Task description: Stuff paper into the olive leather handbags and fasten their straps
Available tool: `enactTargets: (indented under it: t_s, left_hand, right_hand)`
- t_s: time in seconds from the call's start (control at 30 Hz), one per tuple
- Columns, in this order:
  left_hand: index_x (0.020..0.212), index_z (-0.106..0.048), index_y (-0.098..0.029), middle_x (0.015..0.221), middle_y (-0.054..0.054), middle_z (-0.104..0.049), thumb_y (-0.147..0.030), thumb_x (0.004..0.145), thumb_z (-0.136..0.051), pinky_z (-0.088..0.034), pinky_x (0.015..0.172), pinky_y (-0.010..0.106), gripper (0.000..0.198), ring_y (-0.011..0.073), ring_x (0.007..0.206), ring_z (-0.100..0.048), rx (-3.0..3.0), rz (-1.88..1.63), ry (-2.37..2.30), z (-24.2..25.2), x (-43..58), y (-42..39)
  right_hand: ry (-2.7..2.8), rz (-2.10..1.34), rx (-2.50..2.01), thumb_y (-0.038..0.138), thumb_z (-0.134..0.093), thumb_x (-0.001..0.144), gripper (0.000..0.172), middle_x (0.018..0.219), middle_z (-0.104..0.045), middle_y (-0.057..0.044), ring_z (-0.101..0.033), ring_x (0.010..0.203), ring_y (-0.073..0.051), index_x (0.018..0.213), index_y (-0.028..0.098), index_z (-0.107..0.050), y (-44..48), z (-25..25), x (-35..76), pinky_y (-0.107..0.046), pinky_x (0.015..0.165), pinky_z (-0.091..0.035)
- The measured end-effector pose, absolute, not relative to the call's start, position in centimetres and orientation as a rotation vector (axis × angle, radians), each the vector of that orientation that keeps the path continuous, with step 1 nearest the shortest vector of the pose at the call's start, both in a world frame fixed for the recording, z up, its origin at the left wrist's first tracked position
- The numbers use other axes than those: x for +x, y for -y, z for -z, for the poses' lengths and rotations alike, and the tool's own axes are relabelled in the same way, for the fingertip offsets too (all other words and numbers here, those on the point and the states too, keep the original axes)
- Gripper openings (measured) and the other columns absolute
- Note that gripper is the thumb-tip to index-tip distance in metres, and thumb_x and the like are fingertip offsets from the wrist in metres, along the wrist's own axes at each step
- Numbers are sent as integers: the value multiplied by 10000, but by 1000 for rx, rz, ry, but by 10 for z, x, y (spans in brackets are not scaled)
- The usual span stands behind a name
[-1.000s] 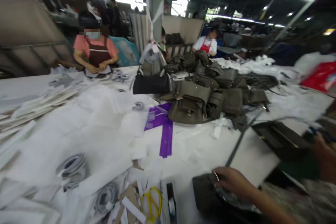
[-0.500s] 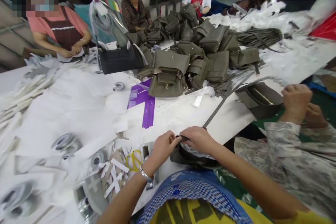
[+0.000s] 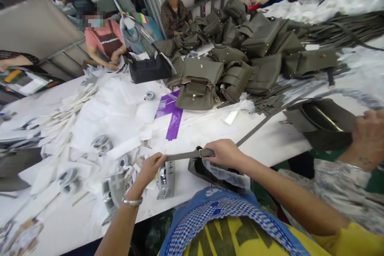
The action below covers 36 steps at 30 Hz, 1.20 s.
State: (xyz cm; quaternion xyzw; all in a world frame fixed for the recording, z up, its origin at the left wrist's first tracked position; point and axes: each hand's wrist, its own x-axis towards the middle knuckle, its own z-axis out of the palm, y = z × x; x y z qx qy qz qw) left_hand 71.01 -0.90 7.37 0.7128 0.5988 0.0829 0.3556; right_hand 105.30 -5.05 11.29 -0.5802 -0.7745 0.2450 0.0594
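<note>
Between my hands runs a flat olive-grey strap (image 3: 183,155), stretched nearly level, with a small metal buckle (image 3: 201,153) close to my right fingers. My left hand (image 3: 151,169) pinches the strap's left end. Gripping it beside the buckle is my right hand (image 3: 224,153); more strap trails from there up to the right over the table. Just below my right hand, an open olive handbag (image 3: 196,167) with clear plastic inside rests at the table edge against my apron. Part of the bag is hidden by my right hand and forearm.
A tape dispenser (image 3: 166,182) and paper scraps lie left of the bag. Finished-looking olive bags (image 3: 198,76) are heaped across the white table (image 3: 207,128). A co-worker's hand (image 3: 369,132) touches another olive bag (image 3: 324,120) at right. Other people sit opposite.
My left hand has moved left, away from the bag, drawing the strap out straight. My right hand stays near the bag's opening. The view has shifted, showing more at left.
</note>
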Motion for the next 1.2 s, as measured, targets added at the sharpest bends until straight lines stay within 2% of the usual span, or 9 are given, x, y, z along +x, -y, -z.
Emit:
enactTargets:
  t_s: [0.13, 0.27, 0.37, 0.47, 0.53, 0.63, 0.77, 1.03, 1.2]
  left_hand:
    - [661, -558, -207, 541, -30, -491, -557, 850, -448, -341, 559, 265, 413, 166, 565, -488, 1862, -181, -1679, -63, 679, 9]
    - [631, -593, -213, 543, -12, -581, -532, 852, -485, -423, 590, 291, 402, 190, 568, -571, 1925, -129, -1573, -50, 684, 7]
    - [896, -697, -226, 955, 43, -734, -488, 874, -506, -487, 864, 370, 325, 255, 947, -666, 2002, -189, -1458, -48, 708, 8]
    - [1344, -529, -256, 1414, 56, -551, -472, 895, -532, -355, 1113, 398, 498, 247, 1319, -487, 2048, -301, -1224, -60, 739, 10]
    - [1465, -376, -271, 1495, 67, -463, -479, 866, -614, -322, 1149, 397, 677, 240, 1369, -433, 2025, -357, -943, -72, 762, 9]
    - [1462, -373, -270, 1366, 84, -589, -445, 799, -728, -384, 1101, 388, 772, 244, 1257, -544, 1934, -391, -627, -84, 792, 4]
    - [1282, -592, -248, 1099, 45, -718, -404, 810, -726, -481, 954, 330, 515, 213, 1018, -659, 1912, -356, -519, -88, 815, 0]
    - [1322, -588, -237, 1374, 60, -589, -462, 992, -390, -343, 1132, 395, 445, 237, 1295, -505, 1648, -445, -412, -106, 823, 7]
    - [1306, -597, -212, 1323, 74, -619, -465, 945, -512, -381, 1092, 407, 449, 261, 1238, -540, 1434, -447, -392, -101, 837, 20]
  right_hand:
    - [2115, -890, -1628, 361, -642, 850, 146, 848, -748, -15, -677, 817, -220, 880, 259, -742, 51, -108, 1051, -299, 684, -421]
    - [1936, -1054, -1275, 338, -564, 915, 191, 1144, -700, -56, -637, 1042, -205, 934, 221, -713, 54, -97, 1045, -321, 914, -441]
    - [1849, -1170, -1364, 339, -472, 960, 233, 1058, -699, -86, -634, 961, -211, 988, 195, -653, 64, -90, 1037, -338, 854, -457]
    - [1761, -1212, -1546, 360, -412, 984, 250, 823, -667, -49, -595, 759, -197, 962, 199, -601, 78, -90, 1024, -318, 721, -442]
    - [1706, -1195, -1577, 354, -411, 984, 227, 802, -646, -34, -574, 748, -185, 964, 202, -578, 87, -93, 1016, -305, 716, -423]
    - [1603, -1279, -1564, 378, -468, 962, 220, 709, -604, 16, -525, 649, -147, 1072, 206, -550, 95, -100, 1012, -260, 640, -391]
    - [1574, -1397, -1538, 436, -604, 880, 374, 616, -550, 63, -383, 505, -97, 1152, 185, -548, 96, -119, 1028, -218, 501, -276]
    - [1789, -1136, -1535, 427, -534, 912, 298, 630, -595, 41, -458, 540, -104, 1072, 182, -595, 67, -193, 1057, -224, 537, -318]
    - [1791, -947, -1597, 390, -513, 922, 263, 547, -434, 73, -425, 533, -105, 1015, 178, -638, 55, -193, 1058, -225, 544, -310]
